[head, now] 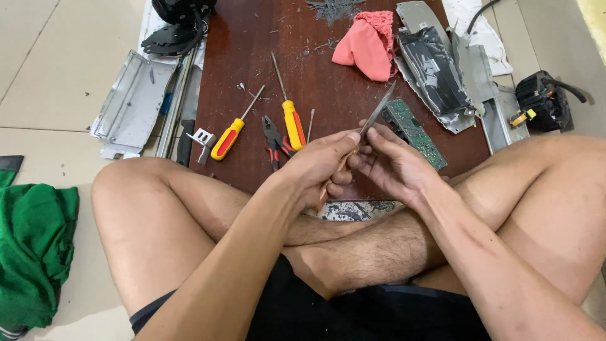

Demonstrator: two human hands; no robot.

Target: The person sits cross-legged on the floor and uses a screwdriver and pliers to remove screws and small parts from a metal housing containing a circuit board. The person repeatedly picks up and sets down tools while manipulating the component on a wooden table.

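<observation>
I sit cross-legged on the floor with both hands raised over my legs. My left hand [322,167] grips the wooden handle of a knife [377,115], whose grey blade points up and to the right. My right hand [392,163] meets it from the right, with its fingertips on the lower part of the blade. Just behind the blade a green circuit board [415,131] lies on the dark red wooden board [328,82].
Two yellow-and-red screwdrivers [227,137] [291,123], red-handled pliers [275,142] and a thin metal rod [310,125] lie on the wooden board. A pink cloth [367,45], grey metal casing parts [442,69], a grey panel [131,104], a black motor part [543,101] and green cloth [31,252] surround it.
</observation>
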